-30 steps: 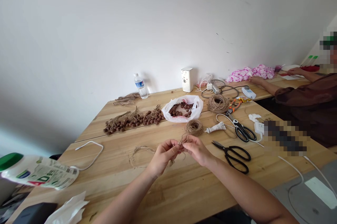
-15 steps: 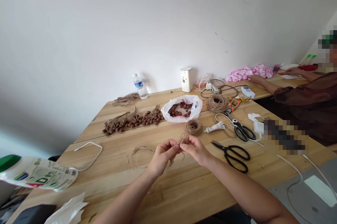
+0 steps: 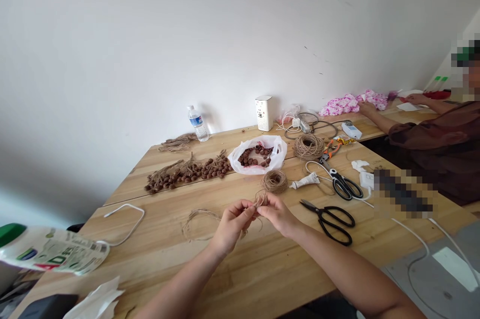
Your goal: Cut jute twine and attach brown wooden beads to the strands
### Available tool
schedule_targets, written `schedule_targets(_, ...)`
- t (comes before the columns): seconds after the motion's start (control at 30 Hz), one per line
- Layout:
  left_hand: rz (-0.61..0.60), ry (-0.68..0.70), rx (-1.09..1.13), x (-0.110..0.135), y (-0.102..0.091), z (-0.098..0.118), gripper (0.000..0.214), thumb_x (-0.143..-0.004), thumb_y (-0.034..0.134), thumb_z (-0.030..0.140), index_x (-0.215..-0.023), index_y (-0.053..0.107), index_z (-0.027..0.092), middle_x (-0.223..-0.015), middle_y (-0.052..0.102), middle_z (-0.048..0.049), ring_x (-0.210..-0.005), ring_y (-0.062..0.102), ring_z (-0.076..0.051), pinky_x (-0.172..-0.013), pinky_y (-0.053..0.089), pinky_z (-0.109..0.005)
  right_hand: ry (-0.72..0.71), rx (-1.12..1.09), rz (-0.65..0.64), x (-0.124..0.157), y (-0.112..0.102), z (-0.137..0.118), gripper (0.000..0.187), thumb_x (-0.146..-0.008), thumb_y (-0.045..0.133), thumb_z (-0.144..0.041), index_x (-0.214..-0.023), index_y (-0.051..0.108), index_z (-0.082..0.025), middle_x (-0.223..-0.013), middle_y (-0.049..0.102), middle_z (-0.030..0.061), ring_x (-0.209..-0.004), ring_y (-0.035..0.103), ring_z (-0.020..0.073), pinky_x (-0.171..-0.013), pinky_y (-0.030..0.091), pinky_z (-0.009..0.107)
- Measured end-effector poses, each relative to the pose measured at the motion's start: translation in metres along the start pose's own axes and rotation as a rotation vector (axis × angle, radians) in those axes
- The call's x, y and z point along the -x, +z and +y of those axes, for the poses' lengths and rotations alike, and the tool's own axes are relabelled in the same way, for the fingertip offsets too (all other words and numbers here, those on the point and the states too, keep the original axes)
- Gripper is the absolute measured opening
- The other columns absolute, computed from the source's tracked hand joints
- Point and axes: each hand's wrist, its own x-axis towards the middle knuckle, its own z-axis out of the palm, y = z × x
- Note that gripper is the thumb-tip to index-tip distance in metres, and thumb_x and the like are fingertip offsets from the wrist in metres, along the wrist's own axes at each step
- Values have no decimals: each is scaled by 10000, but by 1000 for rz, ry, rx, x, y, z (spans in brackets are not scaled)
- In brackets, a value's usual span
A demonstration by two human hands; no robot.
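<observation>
My left hand (image 3: 235, 221) and my right hand (image 3: 276, 214) meet above the front of the table, fingertips pinched together on a small bunch of twine (image 3: 261, 199). Loose ends of it hang below the fingers; the exact spot being gripped is hidden. Just beyond my hands lies a small coil of twine (image 3: 274, 181). To the left, a loose loop of thin twine (image 3: 198, 224) rests on the wood. Black-handled scissors (image 3: 333, 219) lie to the right of my right hand.
Behind are a white plastic bag (image 3: 277, 156) of brown beads, bundles of beads on twine (image 3: 187, 171), a larger twine coil (image 3: 308, 146), a glue tube (image 3: 305, 180), more scissors (image 3: 347, 186) and a water bottle (image 3: 198, 124). At the right a co-worker (image 3: 423, 134) handles pink-and-white material (image 3: 345, 105).
My hands stay pinched on the twine, with only slight finger movement. The whole view shifts a little to the left. The co-worker's hands have moved slightly.
</observation>
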Motion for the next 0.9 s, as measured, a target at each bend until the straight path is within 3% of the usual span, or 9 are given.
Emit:
schedule_targets(0.33, -35, -5, -121, 4, 1, 7, 363, -684, 721, 468, -774, 594, 141, -584, 540, 36, -435, 328, -38, -419, 201, -191, -4, -62, -32, 1, 1, 0, 75, -686, 567, -157, -700, 499, -185, -669, 504, -38, -656, 507, 122, -679, 425, 282)
schedule_targets(0.5, -34, -3, -23, 4, 0, 7, 363, -664, 748, 439, -812, 606, 140, -701, 617, -19, -545, 470, -77, -461, 280, -189, 12, -73, -24, -1, -2, 4, 77, -678, 567, -162, -704, 499, -188, -687, 520, -25, -666, 498, 130, -672, 419, 283)
schedule_targets(0.7, -70, 4, -88, 2, -3, 3, 323, -723, 703, 437, -798, 590, 144, -594, 534, 30, -453, 329, -44, -427, 207, -189, 23, -81, -35, -3, -6, 10, 69, -689, 570, -168, -695, 503, -184, -674, 500, -20, -666, 486, 133, -680, 413, 287)
schedule_targets(0.9, -41, 22, -140, 3, 0, 6, 367, -698, 706, 482, -780, 595, 142, -609, 551, 21, -474, 353, -58, -437, 225, -196, 16, -112, -78, -2, -5, 8, 108, -720, 614, -242, -741, 526, -182, -699, 501, -15, -684, 499, 137, -700, 429, 295)
